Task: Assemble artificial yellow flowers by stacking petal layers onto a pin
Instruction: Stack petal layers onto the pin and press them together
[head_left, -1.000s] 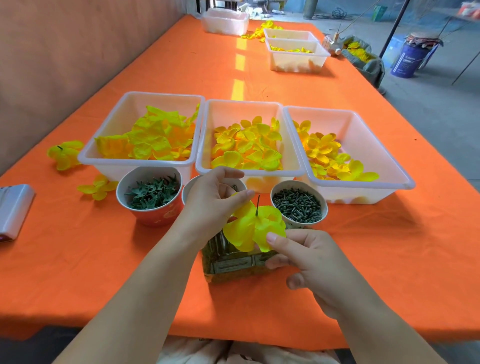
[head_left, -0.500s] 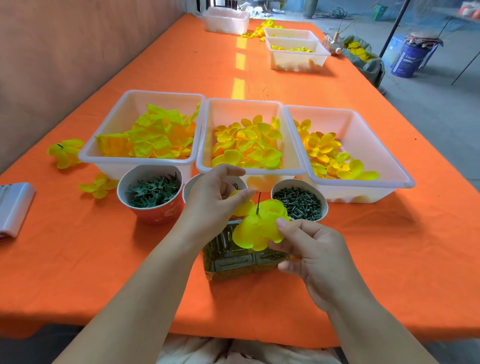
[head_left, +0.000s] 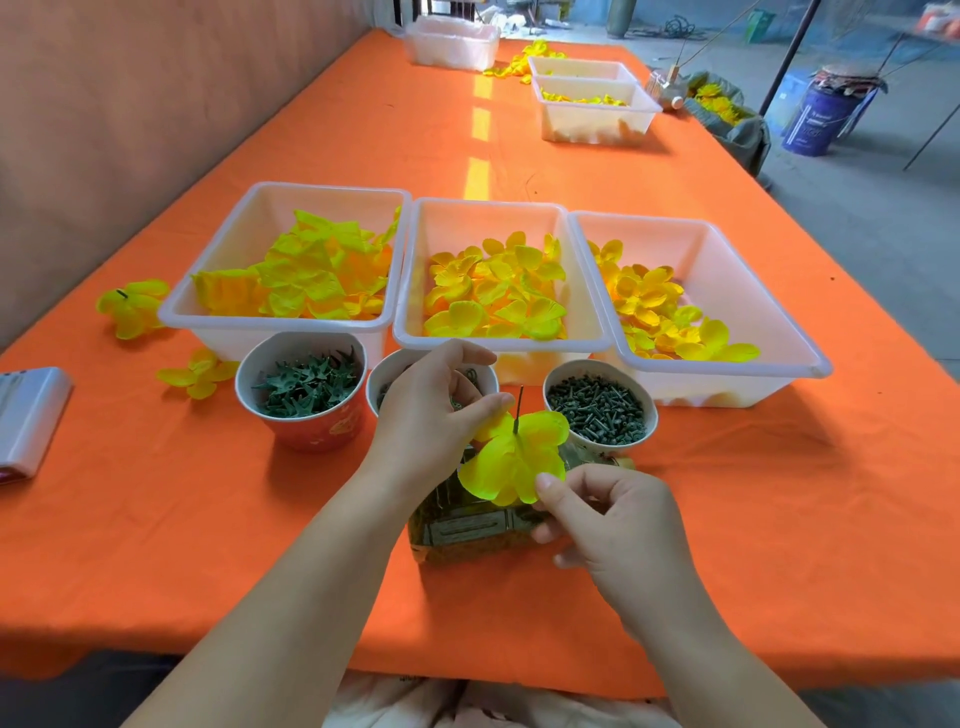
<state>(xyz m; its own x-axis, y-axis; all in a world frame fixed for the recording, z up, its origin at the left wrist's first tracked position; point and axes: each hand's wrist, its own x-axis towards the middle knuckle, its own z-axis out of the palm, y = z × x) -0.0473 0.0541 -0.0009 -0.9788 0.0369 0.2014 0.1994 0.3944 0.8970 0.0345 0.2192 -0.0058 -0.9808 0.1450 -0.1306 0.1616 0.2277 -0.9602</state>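
Note:
A yellow petal layer (head_left: 511, 462) sits threaded on a thin dark pin (head_left: 518, 408) that sticks up through its centre. My left hand (head_left: 434, 415) pinches the layer's far left edge with thumb and fingers. My right hand (head_left: 605, 519) grips its near right edge. Both hold it above a clear glass block (head_left: 470, 527) on the orange table. Three white tubs behind hold loose petals: large ones on the left (head_left: 311, 280), medium in the middle (head_left: 496, 291), small on the right (head_left: 660, 312).
Three cups stand before the tubs: green calyxes (head_left: 304, 387), a middle cup (head_left: 387, 374) partly hidden by my left hand, and dark pins (head_left: 597, 408). Finished flowers (head_left: 132, 306) lie at the left, beside a white device (head_left: 28, 418). More tubs (head_left: 592, 106) stand far back.
The petal layer has slid lower on the pin, so more pin shows above it. My right hand shifted along the layer's near edge; the left stays on the far edge.

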